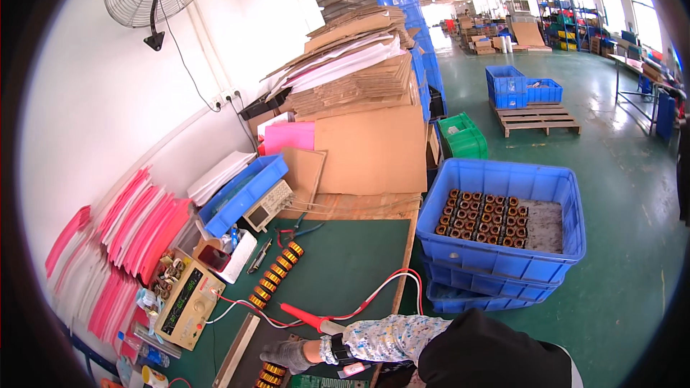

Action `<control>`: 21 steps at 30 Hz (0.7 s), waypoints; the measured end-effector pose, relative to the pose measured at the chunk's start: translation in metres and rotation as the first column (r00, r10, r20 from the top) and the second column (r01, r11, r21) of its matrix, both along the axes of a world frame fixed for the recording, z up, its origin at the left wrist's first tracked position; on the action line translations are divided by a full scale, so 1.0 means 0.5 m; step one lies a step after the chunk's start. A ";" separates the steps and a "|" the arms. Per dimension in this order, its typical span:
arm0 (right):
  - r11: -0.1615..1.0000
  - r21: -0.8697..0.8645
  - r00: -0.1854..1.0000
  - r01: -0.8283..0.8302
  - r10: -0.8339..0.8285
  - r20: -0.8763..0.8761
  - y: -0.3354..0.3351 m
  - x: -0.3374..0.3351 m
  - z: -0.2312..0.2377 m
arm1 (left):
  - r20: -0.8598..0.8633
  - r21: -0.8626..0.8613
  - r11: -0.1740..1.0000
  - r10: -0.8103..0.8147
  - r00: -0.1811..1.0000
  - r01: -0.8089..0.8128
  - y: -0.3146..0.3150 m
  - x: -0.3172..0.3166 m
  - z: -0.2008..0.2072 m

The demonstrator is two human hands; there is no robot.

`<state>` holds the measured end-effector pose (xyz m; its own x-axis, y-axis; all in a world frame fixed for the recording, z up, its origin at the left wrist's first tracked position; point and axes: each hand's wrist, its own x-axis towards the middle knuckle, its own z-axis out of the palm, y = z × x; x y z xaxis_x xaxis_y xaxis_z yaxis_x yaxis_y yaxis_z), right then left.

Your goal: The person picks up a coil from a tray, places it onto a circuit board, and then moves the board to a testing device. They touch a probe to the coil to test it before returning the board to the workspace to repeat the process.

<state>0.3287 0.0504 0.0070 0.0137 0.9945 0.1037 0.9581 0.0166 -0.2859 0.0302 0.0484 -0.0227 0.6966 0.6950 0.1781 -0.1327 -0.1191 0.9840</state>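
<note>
My right hand (pixel 286 356), in a grey glove, reaches in from the lower right. Its fingers curl downward beside a short row of copper-wound toroidal coils (pixel 270 375); whatever they grip is hidden beneath them. Close to my wrist lies a red test probe (pixel 305 316) with a red lead. Farther up the green mat (pixel 345 251), more toroidal coils (pixel 276 274) stand in a slanting row. A green circuit board (pixel 327 382) shows at the lower edge. My left hand is out of sight.
A beige bench meter (pixel 190 305) and a wooden strip (pixel 237 352) are at left. Pliers (pixel 298 231) lie near the mat's far edge. Stacked blue crates (pixel 503 172) with coils stand right of the bench. Cardboard sheets (pixel 370 147) rise behind it.
</note>
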 end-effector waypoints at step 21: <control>0.937 0.280 0.335 -0.209 0.338 -0.880 -0.465 -0.148 -0.025 | -0.011 0.832 0.535 0.284 0.959 -0.149 -0.136 0.029 0.122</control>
<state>0.2549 -0.1823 -0.0053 -0.1077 0.9458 0.3063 0.0553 0.3133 -0.9480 0.0447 -0.0197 0.0384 0.6070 0.4279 0.6696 0.1290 -0.8845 0.4484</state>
